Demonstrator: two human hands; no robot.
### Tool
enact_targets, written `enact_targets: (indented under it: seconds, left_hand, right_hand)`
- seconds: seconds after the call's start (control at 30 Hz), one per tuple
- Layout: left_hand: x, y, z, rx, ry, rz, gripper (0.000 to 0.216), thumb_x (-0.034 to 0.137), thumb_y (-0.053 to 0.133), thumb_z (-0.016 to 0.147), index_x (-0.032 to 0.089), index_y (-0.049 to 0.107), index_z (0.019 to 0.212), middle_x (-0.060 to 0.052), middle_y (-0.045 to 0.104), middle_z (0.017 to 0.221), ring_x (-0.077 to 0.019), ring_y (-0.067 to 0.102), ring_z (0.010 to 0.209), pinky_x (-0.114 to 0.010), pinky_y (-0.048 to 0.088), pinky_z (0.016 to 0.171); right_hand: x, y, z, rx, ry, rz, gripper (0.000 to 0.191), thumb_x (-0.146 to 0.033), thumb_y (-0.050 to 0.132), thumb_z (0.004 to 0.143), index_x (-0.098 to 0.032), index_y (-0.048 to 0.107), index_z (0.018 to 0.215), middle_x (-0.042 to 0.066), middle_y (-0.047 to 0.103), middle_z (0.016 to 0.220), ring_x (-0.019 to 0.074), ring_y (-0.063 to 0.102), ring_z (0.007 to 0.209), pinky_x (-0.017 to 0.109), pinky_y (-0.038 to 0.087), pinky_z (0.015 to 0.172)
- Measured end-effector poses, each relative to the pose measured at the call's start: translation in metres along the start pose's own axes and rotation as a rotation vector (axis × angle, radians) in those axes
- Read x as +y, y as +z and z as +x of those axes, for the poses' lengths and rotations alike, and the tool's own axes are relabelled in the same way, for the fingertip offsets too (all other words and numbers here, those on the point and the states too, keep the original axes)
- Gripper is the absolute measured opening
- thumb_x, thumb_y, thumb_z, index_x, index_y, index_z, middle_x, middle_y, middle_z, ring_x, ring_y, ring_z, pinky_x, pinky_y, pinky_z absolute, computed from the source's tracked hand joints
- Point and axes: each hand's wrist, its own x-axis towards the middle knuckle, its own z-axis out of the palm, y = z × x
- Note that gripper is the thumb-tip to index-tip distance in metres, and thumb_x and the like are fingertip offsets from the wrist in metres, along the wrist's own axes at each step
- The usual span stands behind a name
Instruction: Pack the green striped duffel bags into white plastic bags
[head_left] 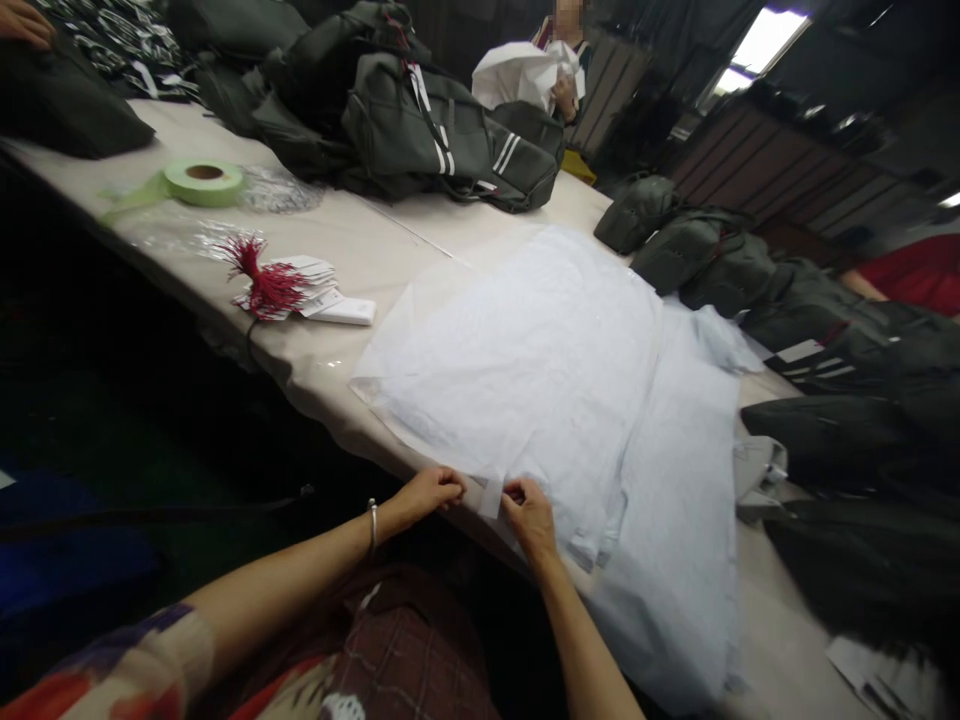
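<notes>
A stack of thin white tissue paper sheets (555, 370) lies spread on the beige table (397, 240) in front of me. My left hand (429, 492) and my right hand (529, 510) both pinch the near corner of the top sheet at the table's front edge. A small folded flap of paper stands up between the two hands. A bangle sits on my left wrist.
Dark grey backpacks (420, 120) are piled at the far side and along the right (825, 320). A green tape roll (204, 182) and a bundle of white tags with red strings (281, 288) lie to the left. A person across the table holds white paper (525, 75).
</notes>
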Motion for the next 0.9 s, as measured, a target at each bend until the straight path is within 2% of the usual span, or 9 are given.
enact_targets:
  seconds: [0.13, 0.23, 0.33, 0.43, 0.5, 0.57, 0.63, 0.7, 0.9]
  left_hand:
    - [0.000, 0.023, 0.003, -0.037, 0.092, 0.270, 0.019, 0.030, 0.060, 0.075, 0.013, 0.067, 0.075, -0.002, 0.060, 0.062, -0.0209, 0.061, 0.065, -0.031, 0.047, 0.065]
    - [0.009, 0.030, -0.007, 0.026, 0.234, 0.413, 0.020, 0.027, 0.053, 0.085, 0.014, 0.068, 0.090, -0.007, 0.066, 0.084, -0.0255, 0.063, 0.087, -0.039, 0.046, 0.085]
    - [0.019, 0.018, -0.019, 0.042, 0.487, 0.609, 0.027, 0.023, 0.051, 0.091, 0.020, 0.064, 0.113, -0.010, 0.065, 0.114, -0.0273, 0.055, 0.116, -0.046, 0.034, 0.107]
    - [0.024, 0.000, -0.020, 0.217, 0.817, 0.968, 0.045, 0.019, 0.052, 0.093, 0.024, 0.048, 0.137, -0.011, 0.051, 0.141, -0.0295, 0.036, 0.139, -0.055, 0.020, 0.116]
    - [0.024, -0.008, -0.012, 0.324, 0.868, 1.124, 0.054, 0.021, 0.056, 0.091, 0.021, 0.040, 0.143, -0.013, 0.044, 0.146, -0.0319, 0.027, 0.143, -0.059, 0.016, 0.117]
    - [0.021, -0.011, -0.002, 0.291, 0.824, 1.194, 0.041, 0.019, 0.054, 0.092, 0.017, 0.051, 0.133, -0.014, 0.054, 0.134, -0.0314, 0.036, 0.137, -0.058, 0.022, 0.115]
    - [0.015, -0.010, 0.007, 0.169, 0.810, 1.229, 0.021, 0.015, 0.048, 0.094, 0.017, 0.064, 0.109, -0.010, 0.064, 0.108, -0.0265, 0.053, 0.116, -0.050, 0.034, 0.108]
    - [0.009, -0.008, 0.011, 0.054, 0.838, 1.245, 0.020, 0.014, 0.047, 0.095, 0.018, 0.066, 0.092, -0.007, 0.064, 0.089, -0.0222, 0.057, 0.095, -0.041, 0.043, 0.097]
    - [0.001, -0.007, 0.006, -0.108, 0.860, 1.223, 0.023, 0.012, 0.051, 0.091, 0.019, 0.064, 0.109, -0.007, 0.062, 0.087, -0.0219, 0.055, 0.085, -0.035, 0.046, 0.083]
  right_hand:
    - [-0.009, 0.002, 0.002, 0.017, 0.056, -0.131, 0.012, -0.034, 0.058, 0.077, -0.022, 0.059, 0.076, 0.003, 0.065, 0.081, 0.0201, 0.061, 0.075, 0.029, 0.048, 0.073]
    - [-0.017, 0.003, 0.005, 0.001, 0.086, -0.229, 0.023, -0.046, 0.060, 0.079, -0.023, 0.057, 0.075, 0.004, 0.065, 0.080, 0.0210, 0.061, 0.075, 0.030, 0.046, 0.071]
    - [-0.025, 0.005, 0.006, -0.012, 0.120, -0.314, 0.032, -0.054, 0.061, 0.079, -0.022, 0.057, 0.079, 0.005, 0.065, 0.082, 0.0225, 0.062, 0.077, 0.031, 0.045, 0.068]
    - [-0.031, 0.009, 0.006, 0.000, 0.166, -0.383, 0.034, -0.053, 0.065, 0.077, -0.021, 0.059, 0.087, 0.009, 0.067, 0.091, 0.0252, 0.064, 0.084, 0.032, 0.044, 0.069]
    - [-0.035, 0.012, 0.005, 0.014, 0.190, -0.420, 0.036, -0.051, 0.067, 0.075, -0.020, 0.059, 0.091, 0.011, 0.066, 0.098, 0.0270, 0.064, 0.090, 0.033, 0.044, 0.072]
    - [-0.038, 0.014, 0.004, 0.024, 0.205, -0.448, 0.038, -0.052, 0.067, 0.075, -0.020, 0.059, 0.094, 0.011, 0.066, 0.101, 0.0281, 0.064, 0.093, 0.034, 0.045, 0.074]
    - [-0.040, 0.014, 0.002, 0.029, 0.210, -0.468, 0.040, -0.052, 0.067, 0.075, -0.020, 0.059, 0.097, 0.012, 0.066, 0.103, 0.0290, 0.064, 0.095, 0.035, 0.045, 0.076]
    - [-0.041, 0.014, 0.001, 0.031, 0.207, -0.483, 0.041, -0.052, 0.067, 0.076, -0.019, 0.059, 0.099, 0.012, 0.065, 0.105, 0.0294, 0.064, 0.097, 0.036, 0.046, 0.078]
    - [-0.040, 0.016, -0.002, 0.037, 0.196, -0.478, 0.037, -0.047, 0.065, 0.078, -0.020, 0.057, 0.102, 0.011, 0.064, 0.107, 0.0292, 0.062, 0.101, 0.036, 0.046, 0.081]
